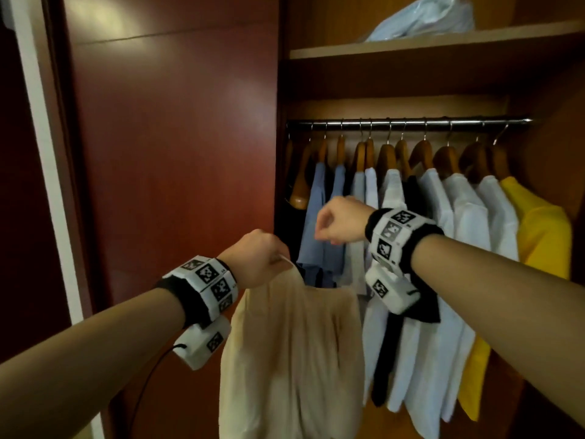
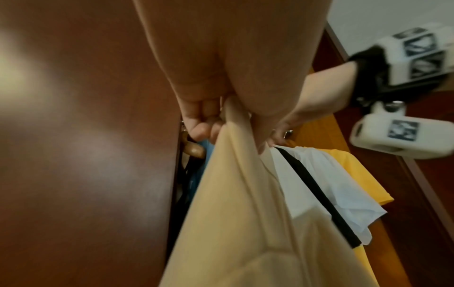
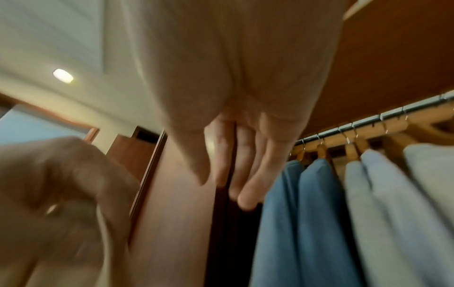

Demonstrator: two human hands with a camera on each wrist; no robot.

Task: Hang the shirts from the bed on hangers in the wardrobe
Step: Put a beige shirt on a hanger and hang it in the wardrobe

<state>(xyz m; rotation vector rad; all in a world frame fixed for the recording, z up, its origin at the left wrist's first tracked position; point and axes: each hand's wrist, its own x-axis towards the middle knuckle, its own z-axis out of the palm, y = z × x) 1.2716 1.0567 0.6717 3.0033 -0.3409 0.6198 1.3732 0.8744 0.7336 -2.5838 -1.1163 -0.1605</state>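
Beige shirt hangs gripped by left hand; right hand seemingly loosely curled, empty.

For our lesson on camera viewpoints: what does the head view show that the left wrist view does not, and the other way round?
Only the head view shows the top shelf with a pale blue bag, the clothes rail and the row of wooden hangers. Only the left wrist view shows the left hand's fingers curled round the fabric. Both show the beige shirt, the left hand, the right hand and the yellow shirt.

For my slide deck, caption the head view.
Left hand holds a cream cotton shirt before the wardrobe's metal rail of hung shirts.
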